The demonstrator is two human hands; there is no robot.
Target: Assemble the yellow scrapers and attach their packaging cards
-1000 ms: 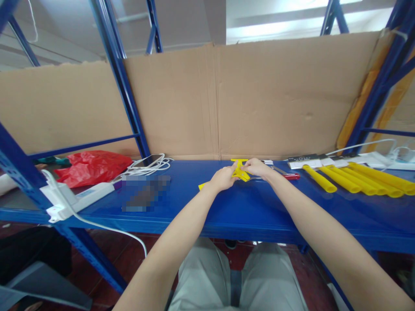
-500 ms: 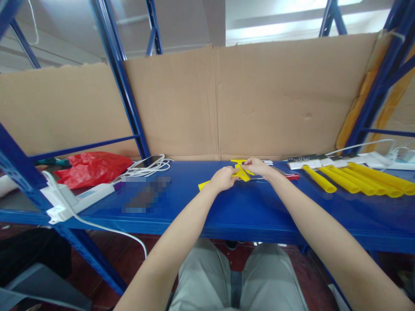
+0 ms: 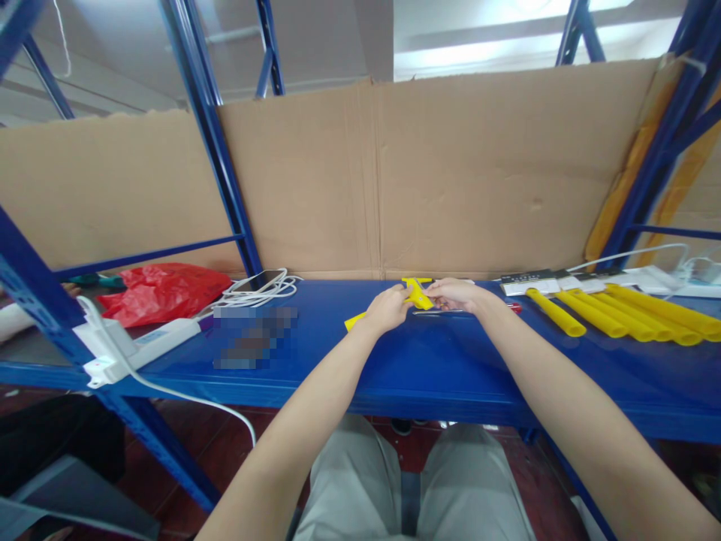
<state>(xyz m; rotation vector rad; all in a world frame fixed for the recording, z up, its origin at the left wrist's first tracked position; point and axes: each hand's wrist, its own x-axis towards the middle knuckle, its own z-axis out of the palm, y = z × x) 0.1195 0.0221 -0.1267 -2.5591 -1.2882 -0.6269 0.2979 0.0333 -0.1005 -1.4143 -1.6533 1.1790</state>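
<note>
My left hand (image 3: 388, 309) is closed around a yellow tool (image 3: 418, 294), whose head shows past the fingertips and whose handle end sticks out at the left of the wrist. Just right of the tool's head is my right hand (image 3: 451, 293), its fingers curled together; whatever they may hold is too small to make out. A screwdriver with a red handle end (image 3: 514, 308) lies on the blue shelf (image 3: 428, 368), partly behind my right wrist, its shaft pointing left below the hand.
Several yellow tools (image 3: 557, 312) with tube-like handles lie in a row at the right. On the left are a white power strip (image 3: 163, 338), a coiled white cable (image 3: 262, 289) and a red plastic bag (image 3: 169, 293). Cardboard (image 3: 478, 173) stands behind the shelf.
My right hand has shifted slightly right and down, off the tool's head, and its fingers are more curled. The yellow tool's head has turned a little in my left hand.
</note>
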